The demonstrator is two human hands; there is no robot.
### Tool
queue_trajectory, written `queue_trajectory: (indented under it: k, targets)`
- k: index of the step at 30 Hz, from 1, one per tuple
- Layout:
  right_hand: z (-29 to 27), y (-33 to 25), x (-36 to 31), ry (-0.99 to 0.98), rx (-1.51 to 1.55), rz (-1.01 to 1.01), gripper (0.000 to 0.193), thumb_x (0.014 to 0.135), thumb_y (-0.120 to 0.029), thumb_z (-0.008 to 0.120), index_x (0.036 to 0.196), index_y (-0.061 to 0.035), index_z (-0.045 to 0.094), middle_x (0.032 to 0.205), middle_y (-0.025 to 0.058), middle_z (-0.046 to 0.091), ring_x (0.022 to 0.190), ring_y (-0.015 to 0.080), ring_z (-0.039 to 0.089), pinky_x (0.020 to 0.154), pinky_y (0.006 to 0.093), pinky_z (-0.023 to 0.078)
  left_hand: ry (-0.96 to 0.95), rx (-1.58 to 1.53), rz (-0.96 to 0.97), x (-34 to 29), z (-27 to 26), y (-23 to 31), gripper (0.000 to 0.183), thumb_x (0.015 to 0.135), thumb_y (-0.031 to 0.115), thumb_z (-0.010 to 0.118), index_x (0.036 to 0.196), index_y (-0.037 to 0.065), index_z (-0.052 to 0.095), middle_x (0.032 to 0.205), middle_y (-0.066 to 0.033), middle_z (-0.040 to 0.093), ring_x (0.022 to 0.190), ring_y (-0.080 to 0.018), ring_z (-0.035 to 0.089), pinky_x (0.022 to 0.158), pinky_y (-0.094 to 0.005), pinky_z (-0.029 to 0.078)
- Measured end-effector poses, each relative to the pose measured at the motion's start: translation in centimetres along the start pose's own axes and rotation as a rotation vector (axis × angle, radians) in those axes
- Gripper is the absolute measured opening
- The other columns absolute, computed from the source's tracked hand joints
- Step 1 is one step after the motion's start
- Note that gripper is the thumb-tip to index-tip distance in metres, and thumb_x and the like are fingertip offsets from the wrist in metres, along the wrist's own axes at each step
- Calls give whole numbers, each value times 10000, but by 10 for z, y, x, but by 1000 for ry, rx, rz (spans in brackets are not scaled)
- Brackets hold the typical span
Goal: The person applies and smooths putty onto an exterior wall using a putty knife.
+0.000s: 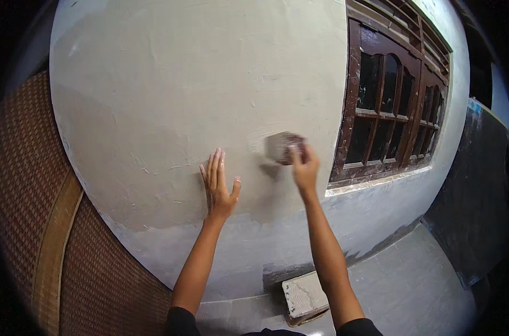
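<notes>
A pale beige, roughly coated wall (170, 95) fills the middle of the view, with small ridges and flakes across its surface. My left hand (217, 187) rests against it, fingers stretched upward and thumb apart, holding nothing. To the right of that hand, my right hand (305, 165) grips a flat brown-grey pad (282, 148) at the wall. Motion smears the pad, so its exact kind cannot be made out. A shadow falls on the wall just below it.
Right of my right hand is a dark brown wooden window (386, 106) with a white sill (377, 180). Woven panels (97, 263) stand at the left. A whitish block (304, 294) sits low on the grey tiled floor (405, 280). A dark panel (467, 196) leans at the far right.
</notes>
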State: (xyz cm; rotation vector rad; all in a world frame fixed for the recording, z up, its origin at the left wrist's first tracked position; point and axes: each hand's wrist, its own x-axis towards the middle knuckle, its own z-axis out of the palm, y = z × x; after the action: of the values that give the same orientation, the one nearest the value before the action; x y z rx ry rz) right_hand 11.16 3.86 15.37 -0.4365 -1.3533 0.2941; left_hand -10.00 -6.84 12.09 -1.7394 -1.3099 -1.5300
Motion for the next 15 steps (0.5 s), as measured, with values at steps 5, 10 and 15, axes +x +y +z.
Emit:
queue_trajectory:
  k: [5,10,15]
  targets:
    - [7,-5,11,93,-112,111,170,922,-121,629,957,44,639,837,80,677,715,162,619,652,303,505,2,7,-2,1,-9,-4,693,875,227,546,1494,47,292,1562,-127,282,1458,-324,214,1181,-562,59]
    - [-3,-10,15,209,223,176,172,915,-109,640,1004,37,649,862,80,685,764,149,644,681,302,526,8,12,7,-1,-4,-8,696,873,231,547,1494,49,291,1563,-126,279,1459,-322,213,1179,-572,53]
    - [23,-12,2,-1,-180,101,188,898,-150,656,958,27,673,792,98,678,722,155,620,660,322,497,-6,1,5,-1,-6,-10,692,876,230,544,1493,44,292,1562,-126,280,1459,-320,215,1179,-571,53]
